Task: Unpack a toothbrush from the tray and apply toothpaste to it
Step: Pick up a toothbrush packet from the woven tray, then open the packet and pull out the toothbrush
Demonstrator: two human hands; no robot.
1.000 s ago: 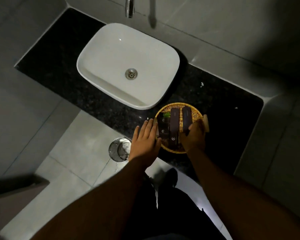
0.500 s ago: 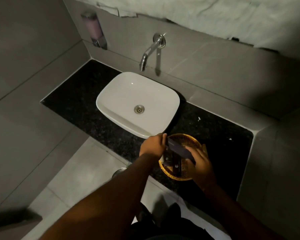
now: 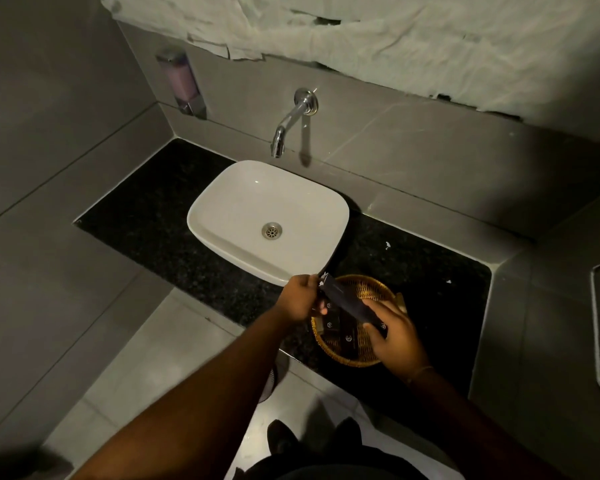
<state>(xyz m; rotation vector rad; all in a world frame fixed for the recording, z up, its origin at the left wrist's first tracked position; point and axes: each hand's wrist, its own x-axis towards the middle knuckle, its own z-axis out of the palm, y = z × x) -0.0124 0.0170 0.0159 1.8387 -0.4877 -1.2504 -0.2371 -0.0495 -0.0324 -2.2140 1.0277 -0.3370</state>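
Note:
A round woven tray (image 3: 374, 287) sits on the black stone counter (image 3: 160, 244), right of the basin. Above it I hold a long dark box (image 3: 347, 302), slanted from upper left to lower right. My right hand (image 3: 397, 332) grips its lower end. My left hand (image 3: 300, 299) pinches its upper end, where a flap looks lifted. Several other dark packets (image 3: 340, 332) lie in the tray below. No toothbrush or toothpaste shows outside the packaging.
A white basin (image 3: 222, 216) stands on the counter under a chrome wall tap (image 3: 284, 128). A soap dispenser (image 3: 182, 83) hangs on the left wall. Crumpled white paper (image 3: 395, 39) covers the wall above. Grey floor tiles and my shoes lie below.
My right hand lifted a dark box out of the tray and my left hand came to its upper end. The view tilted up, bringing the tap and wall into sight.

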